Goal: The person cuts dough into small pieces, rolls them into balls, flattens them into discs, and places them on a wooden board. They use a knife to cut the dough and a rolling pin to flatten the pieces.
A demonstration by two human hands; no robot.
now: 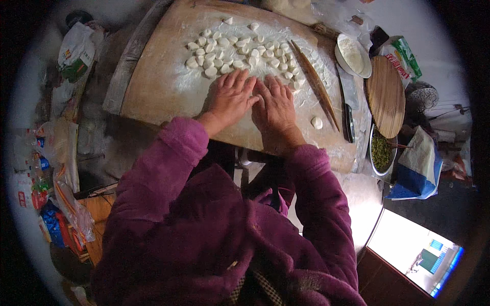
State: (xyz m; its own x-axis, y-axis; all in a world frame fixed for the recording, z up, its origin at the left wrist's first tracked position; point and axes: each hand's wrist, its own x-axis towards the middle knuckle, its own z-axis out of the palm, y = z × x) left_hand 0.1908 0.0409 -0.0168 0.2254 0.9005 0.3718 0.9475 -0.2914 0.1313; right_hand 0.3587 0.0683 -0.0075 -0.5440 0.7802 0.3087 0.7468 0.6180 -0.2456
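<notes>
My left hand [228, 98] and my right hand [275, 106] lie side by side, palms down, over the near part of a floured wooden board [153, 89]. Both have their fingers stretched forward, reaching the near edge of a spread of small white dough pieces [224, 55]. Whatever is under the palms is hidden. One lone dough piece [316, 123] sits apart, right of my right hand. Farther right, a slim tapered rolling pin [312, 76] rests slantwise on the board. Loose flour surrounds the dough.
Right of the rolling pin lies a black-handled knife [349, 122]. Beyond it are a white bowl of flour [352, 56], a round stalk-woven tray [386, 97] and a bowl of chopped green filling [381, 152]. Plastic bags [76, 53] crowd the far left.
</notes>
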